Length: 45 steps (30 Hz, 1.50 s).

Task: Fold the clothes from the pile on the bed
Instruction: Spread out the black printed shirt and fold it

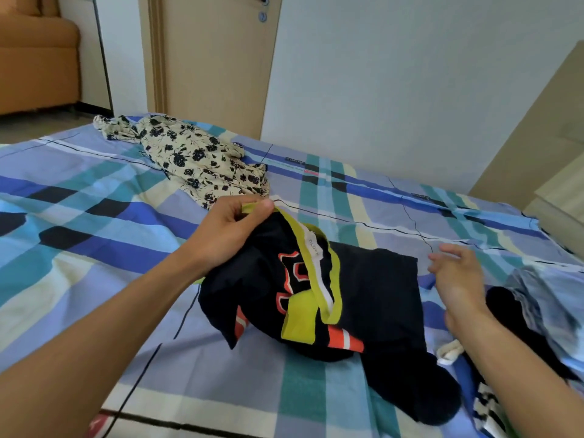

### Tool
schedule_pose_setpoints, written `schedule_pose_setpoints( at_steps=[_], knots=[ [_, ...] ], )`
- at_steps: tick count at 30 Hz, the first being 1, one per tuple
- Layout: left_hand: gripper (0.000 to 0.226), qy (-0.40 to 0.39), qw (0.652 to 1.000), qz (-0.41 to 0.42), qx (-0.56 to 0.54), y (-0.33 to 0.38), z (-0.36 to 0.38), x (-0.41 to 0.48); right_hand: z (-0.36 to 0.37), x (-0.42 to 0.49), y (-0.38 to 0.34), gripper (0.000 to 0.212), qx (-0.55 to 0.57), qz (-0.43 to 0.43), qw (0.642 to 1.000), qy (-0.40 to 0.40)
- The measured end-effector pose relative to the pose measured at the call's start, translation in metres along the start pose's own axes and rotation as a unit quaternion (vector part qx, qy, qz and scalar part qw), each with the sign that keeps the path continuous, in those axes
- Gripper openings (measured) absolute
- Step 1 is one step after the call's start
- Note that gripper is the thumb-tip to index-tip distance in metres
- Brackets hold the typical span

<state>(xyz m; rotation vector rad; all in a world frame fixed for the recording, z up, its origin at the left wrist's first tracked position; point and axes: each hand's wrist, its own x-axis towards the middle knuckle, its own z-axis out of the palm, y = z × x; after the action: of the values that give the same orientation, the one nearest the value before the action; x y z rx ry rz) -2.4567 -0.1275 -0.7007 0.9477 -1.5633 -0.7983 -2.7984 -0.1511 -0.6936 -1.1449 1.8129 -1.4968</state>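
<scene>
If we lift by the collar alone, the dark shirt [379, 286] may twist and sag into a bundle, since only our left hand [234, 229] has it, thumb and fingers pinching the yellow-green collar [319, 273] at its far end. The rest of the shirt lies crumpled on the bed [94, 191], below and right of that pinch. Our right hand [455, 279] hovers spread beside the shirt's right edge, holding nothing, the pile [543, 298] just beyond it

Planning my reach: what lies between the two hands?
Head view: the dark navy jersey with yellow-green collar, pinched by the left hand, then a sliver of plaid bedsheet before the right hand.
</scene>
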Motion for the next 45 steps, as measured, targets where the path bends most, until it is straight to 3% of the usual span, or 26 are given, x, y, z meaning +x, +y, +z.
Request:
schedule_pose_setpoints(
  at_steps=[1, 3, 4, 6, 7, 9, 10, 13, 15, 16, 17, 20, 21, 23, 25, 27, 30, 33, 37, 39, 42, 45],
  knots=[
    [0.034, -0.008, 1.0, -0.011, 0.0, 0.0, 0.002, 0.0, 0.004, -0.012, -0.004, 0.021, -0.012, -0.052, 0.998, -0.014],
    [0.013, -0.033, 0.998, -0.045, -0.017, 0.0, 0.007, -0.002, 0.018, -0.044, -0.009, 0.018, -0.049, -0.117, 0.982, -0.142],
    [0.013, -0.044, 0.997, -0.056, -0.024, 0.001, 0.012, -0.004, 0.025, -0.061, -0.007, 0.029, -0.092, -0.125, 0.96, -0.235],
    [0.013, -0.07, 0.995, -0.068, -0.036, 0.006, 0.019, -0.006, 0.042, -0.085, -0.002, 0.072, -0.205, -0.134, 0.899, -0.362],
    [0.011, -0.085, 0.993, -0.077, -0.041, 0.01, 0.023, -0.008, 0.051, -0.091, 0.001, 0.089, -0.252, -0.142, 0.881, -0.375],
    [0.008, -0.129, 0.985, -0.096, -0.055, 0.019, 0.026, -0.013, 0.062, -0.091, 0.006, 0.101, -0.31, -0.159, 0.876, -0.334],
    [0.008, -0.165, 0.979, -0.101, -0.063, 0.023, 0.027, -0.018, 0.064, -0.087, 0.008, 0.093, -0.331, -0.168, 0.876, -0.308],
    [0.011, -0.308, 0.944, -0.114, -0.039, 0.031, 0.033, -0.03, 0.065, -0.073, 0.01, 0.038, -0.338, -0.174, 0.876, -0.297],
    [0.054, -0.363, 0.914, -0.176, -0.031, 0.032, 0.035, -0.033, 0.063, -0.068, 0.01, 0.014, -0.268, -0.196, 0.898, -0.287],
    [0.07, -0.36, 0.907, -0.214, -0.042, 0.032, 0.035, -0.032, 0.061, -0.068, 0.008, 0.019, -0.224, -0.221, 0.909, -0.272],
    [0.067, -0.345, 0.913, -0.213, -0.048, 0.03, 0.037, -0.032, 0.058, -0.066, 0.004, 0.025, -0.176, -0.25, 0.915, -0.264],
    [0.026, -0.167, 0.978, -0.06, 0.107, 0.023, 0.04, -0.028, 0.043, -0.07, -0.023, 0.025, -0.041, -0.315, 0.882, -0.347],
    [0.046, -0.123, 0.98, -0.009, 0.154, 0.025, 0.04, -0.028, 0.037, -0.073, -0.033, 0.022, -0.023, -0.326, 0.861, -0.39],
    [0.103, -0.111, 0.979, 0.082, 0.152, 0.025, 0.047, -0.026, 0.029, -0.084, -0.057, 0.017, -0.034, -0.335, 0.817, -0.467],
    [0.127, -0.127, 0.977, 0.139, 0.103, 0.027, 0.058, -0.027, 0.028, -0.096, -0.079, 0.028, -0.052, -0.331, 0.802, -0.494],
    [0.118, -0.096, 0.982, 0.153, 0.062, 0.025, 0.065, -0.025, 0.028, -0.103, -0.091, 0.05, -0.053, -0.292, 0.825, -0.481],
    [0.076, 0.002, 0.982, 0.165, 0.089, 0.023, 0.066, -0.025, 0.023, -0.104, -0.096, 0.066, -0.006, -0.211, 0.875, -0.435],
    [0.039, 0.116, 0.975, 0.12, 0.144, 0.014, 0.066, -0.029, 0.01, -0.105, -0.079, 0.056, 0.036, -0.156, 0.923, -0.349],
    [0.025, 0.211, 0.973, -0.013, 0.094, 0.006, 0.071, -0.027, 0.016, -0.136, -0.038, 0.091, -0.149, -0.102, 0.884, -0.432],
    [0.026, 0.184, 0.975, -0.124, 0.011, 0.005, 0.075, -0.027, 0.031, -0.138, -0.014, 0.085, -0.186, -0.12, 0.902, -0.372],
    [0.032, 0.148, 0.953, -0.247, -0.092, 0.003, 0.08, -0.034, 0.05, -0.116, 0.007, 0.055, -0.188, -0.118, 0.94, -0.261],
    [0.069, 0.058, 0.957, -0.256, -0.126, 0.006, 0.075, -0.037, 0.051, -0.091, 0.019, 0.036, -0.161, -0.051, 0.928, -0.332]
  ],
)
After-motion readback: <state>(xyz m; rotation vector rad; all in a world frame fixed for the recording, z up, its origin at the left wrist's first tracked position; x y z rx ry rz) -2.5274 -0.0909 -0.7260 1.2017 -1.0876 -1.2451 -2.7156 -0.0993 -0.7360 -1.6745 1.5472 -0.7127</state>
